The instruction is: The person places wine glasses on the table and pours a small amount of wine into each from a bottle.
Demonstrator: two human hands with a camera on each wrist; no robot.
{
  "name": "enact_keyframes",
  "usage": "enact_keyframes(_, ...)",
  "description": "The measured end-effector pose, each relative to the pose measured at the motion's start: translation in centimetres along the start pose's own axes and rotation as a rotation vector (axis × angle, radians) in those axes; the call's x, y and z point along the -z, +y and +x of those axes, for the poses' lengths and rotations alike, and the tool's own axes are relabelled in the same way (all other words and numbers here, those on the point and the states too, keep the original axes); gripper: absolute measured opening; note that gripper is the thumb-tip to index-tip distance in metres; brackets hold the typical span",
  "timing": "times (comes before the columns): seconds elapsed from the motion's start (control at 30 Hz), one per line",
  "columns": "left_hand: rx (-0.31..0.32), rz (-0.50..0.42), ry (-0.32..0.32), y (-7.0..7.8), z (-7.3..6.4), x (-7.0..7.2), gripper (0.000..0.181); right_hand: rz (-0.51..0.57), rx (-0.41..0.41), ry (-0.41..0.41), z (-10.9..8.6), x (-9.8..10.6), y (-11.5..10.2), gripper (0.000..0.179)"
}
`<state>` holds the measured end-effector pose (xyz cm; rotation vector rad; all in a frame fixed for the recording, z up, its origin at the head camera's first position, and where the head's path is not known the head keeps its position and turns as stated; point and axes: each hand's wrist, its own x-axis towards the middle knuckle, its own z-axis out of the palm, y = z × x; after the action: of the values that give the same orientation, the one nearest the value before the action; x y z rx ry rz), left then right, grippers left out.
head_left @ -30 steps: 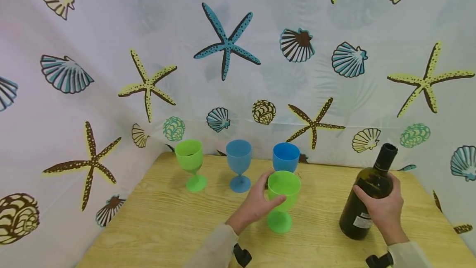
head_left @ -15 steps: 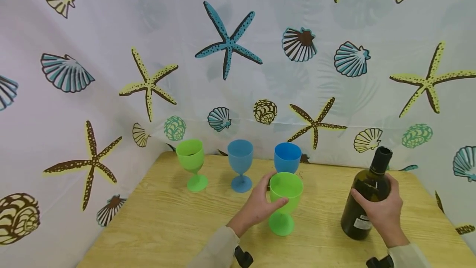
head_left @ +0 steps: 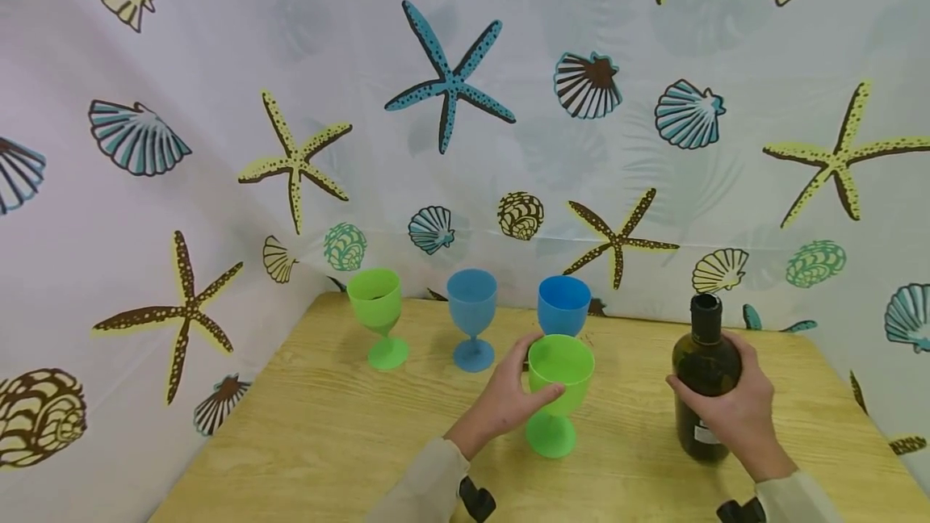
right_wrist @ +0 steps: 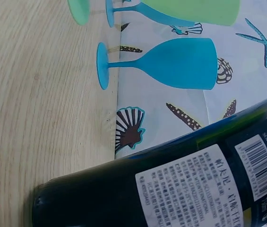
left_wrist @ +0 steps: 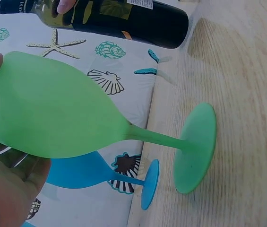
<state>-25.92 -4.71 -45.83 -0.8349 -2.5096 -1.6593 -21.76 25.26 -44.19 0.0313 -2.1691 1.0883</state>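
In the head view my left hand [head_left: 504,394] grips a green goblet [head_left: 561,378] by its bowl, thumb on the near side. The left wrist view shows the same green goblet [left_wrist: 57,106] upright, its foot at the wooden tabletop. To the right, my right hand [head_left: 744,406] holds a dark wine bottle [head_left: 701,366] round its body, neck up and uncapped. A white printed label [right_wrist: 187,189] on the bottle faces the right wrist camera. The bottle's base is at or close over the table, apart from the goblet.
Behind stand another green goblet [head_left: 376,305], a pale blue goblet [head_left: 472,305] and a brighter blue goblet [head_left: 563,305], partly hidden by the held one. The wooden table [head_left: 327,442] meets a cloth backdrop [head_left: 508,168] printed with shells and starfish.
My right hand has swung the bottle from a rightward lean to nearly upright, with its neck moving left. My left hand and the green goblet have stayed almost in place.
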Motion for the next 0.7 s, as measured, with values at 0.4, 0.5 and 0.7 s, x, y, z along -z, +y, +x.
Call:
enact_keyframes(0.4,0.025,-0.015,0.001,0.11,0.01,0.11,0.078,-0.067,0.201,-0.169,-0.10,0.38,-0.60,0.091)
enact_keyframes(0.5,0.024,-0.016,0.005,0.12,-0.04,0.10,0.080,-0.083,0.275,-0.193,-0.05,0.44,-0.65,0.091)
enact_keyframes(0.7,0.020,-0.011,0.009,0.20,-0.13,0.04,0.082,-0.115,0.434,-0.193,0.19,0.44,-0.91,0.093)
